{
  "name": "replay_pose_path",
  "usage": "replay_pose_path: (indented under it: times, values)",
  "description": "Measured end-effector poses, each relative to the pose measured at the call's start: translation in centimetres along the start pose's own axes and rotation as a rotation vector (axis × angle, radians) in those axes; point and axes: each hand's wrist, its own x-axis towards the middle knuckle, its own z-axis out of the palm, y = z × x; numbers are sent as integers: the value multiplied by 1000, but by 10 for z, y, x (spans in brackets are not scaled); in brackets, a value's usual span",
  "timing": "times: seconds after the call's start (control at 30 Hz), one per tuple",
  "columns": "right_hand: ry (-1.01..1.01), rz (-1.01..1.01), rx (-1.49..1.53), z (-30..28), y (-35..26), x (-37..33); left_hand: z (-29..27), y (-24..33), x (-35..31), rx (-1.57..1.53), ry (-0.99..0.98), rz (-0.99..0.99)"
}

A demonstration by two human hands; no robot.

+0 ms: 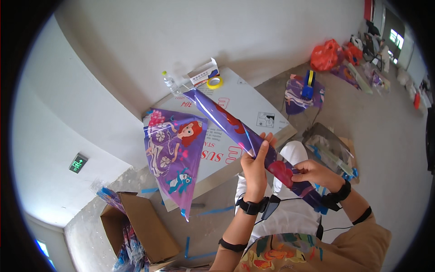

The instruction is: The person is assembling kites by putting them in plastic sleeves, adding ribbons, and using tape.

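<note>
Both hands hold a long, narrow folded purple kite (222,119), its glossy printed film slanting from the far left down toward my right side. My left hand (257,165) grips it near the middle, thumb on top and fingers behind. Closer to the lower end, my right hand (317,174) pinches its edge beside a dark pink patch. Left of it, a spread purple kite (174,152) with a red-haired cartoon figure and a blue animal lies on a printed grey board (213,170), its pointed end hanging past the board's edge.
Yellow tape (215,82), a small open box (204,72) and a bottle (170,83) stand at the board's far end. A blue tape dispenser (308,86) rests on purple film at right. A cardboard box (145,226) of packed film sits lower left; red bags (324,55) lie far right.
</note>
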Motion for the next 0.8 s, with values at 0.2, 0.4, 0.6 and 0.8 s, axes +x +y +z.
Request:
replay_pose_path:
  times: [0.2, 0.4, 0.6, 0.8]
  values:
    - [73, 147, -239, -26, 43, -21, -9, -4, 44, -2, 69, 99]
    - [418, 80, -24, -25, 91, -87, -8, -24, 89, 137, -2, 12]
    - [925, 125, -260, -57, 165, -152, 26, -89, 118, 381, -147, 35]
    - [1350, 181, 419, -106, 245, -204, 81, -202, 101, 710, -453, -266]
